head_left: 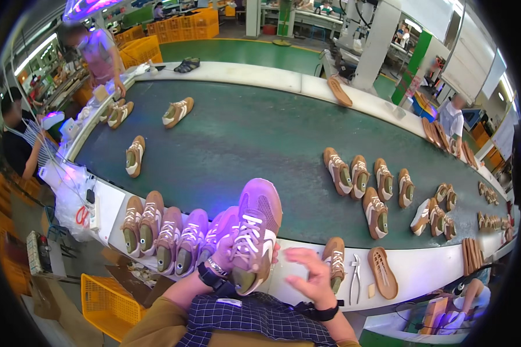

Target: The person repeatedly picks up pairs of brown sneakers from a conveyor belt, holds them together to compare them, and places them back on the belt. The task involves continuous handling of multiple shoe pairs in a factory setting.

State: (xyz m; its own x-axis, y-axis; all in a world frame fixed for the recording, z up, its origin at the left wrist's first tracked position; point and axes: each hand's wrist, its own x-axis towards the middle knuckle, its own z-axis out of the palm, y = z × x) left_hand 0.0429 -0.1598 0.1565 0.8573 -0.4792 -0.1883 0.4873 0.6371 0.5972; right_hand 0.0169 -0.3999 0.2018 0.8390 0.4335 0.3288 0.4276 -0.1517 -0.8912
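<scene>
A brown sneaker (255, 208) with white laces and a pale side stripe is held up, toe pointing away, over the near white ledge. My left hand (222, 257) grips it, with fingertips showing at its right side. A purple light tints the shoe. To its right, my right hand (312, 274) is apart from the shoe, fingers spread and slightly blurred, holding nothing. Just beyond that hand stand another sneaker (334, 254), metal pliers (355, 279) and a loose brown sole (384, 273). Left of the held shoe, several matching sneakers (168, 240) are lined up on the ledge.
A dark green conveyor belt (243, 133) carries more sneakers (382, 179), mostly at the right. Scissors with red handles (82, 215) lie by a power strip at left. Below is a yellow crate (107, 306). Co-workers (95, 55) stand around the belt; stacked soles (472, 257) sit at right.
</scene>
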